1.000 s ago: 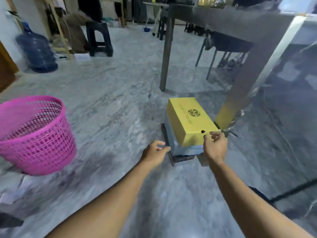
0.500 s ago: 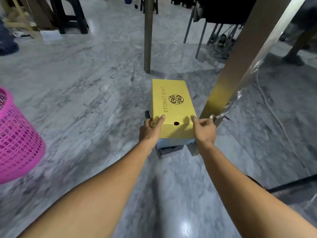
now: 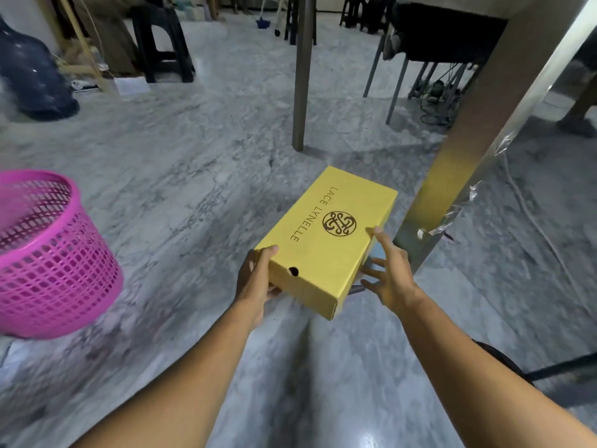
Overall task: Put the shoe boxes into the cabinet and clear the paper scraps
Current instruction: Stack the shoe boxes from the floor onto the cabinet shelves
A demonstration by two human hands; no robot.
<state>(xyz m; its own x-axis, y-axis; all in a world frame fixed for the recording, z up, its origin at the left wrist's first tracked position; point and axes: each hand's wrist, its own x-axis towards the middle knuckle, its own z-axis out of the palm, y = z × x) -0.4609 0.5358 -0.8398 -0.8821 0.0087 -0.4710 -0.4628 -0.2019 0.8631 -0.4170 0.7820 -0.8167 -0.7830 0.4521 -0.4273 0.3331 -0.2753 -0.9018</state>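
1. A yellow box (image 3: pixel 326 240) with its lid on is held tilted above the marble floor (image 3: pixel 181 176), printed "LACE LYNELLE" beside a round emblem
2. The near left corner of the box is gripped by the left hand (image 3: pixel 255 282), thumb on the lid and fingers curled beneath
3. The right side of the box is touched by the right hand (image 3: pixel 391 276); its thumb tip lies on the lid edge, while its fingers are spread and nearly straight below the box
4. A patch of pale blue is glimpsed between the box and the right hand; what it belongs to cannot be told
5. A pink basket (image 3: pixel 48 253) is seen on the floor at the left, well apart from the box
6. A table leg (image 3: pixel 449 176) with loose clear wrap is seen just right of the box
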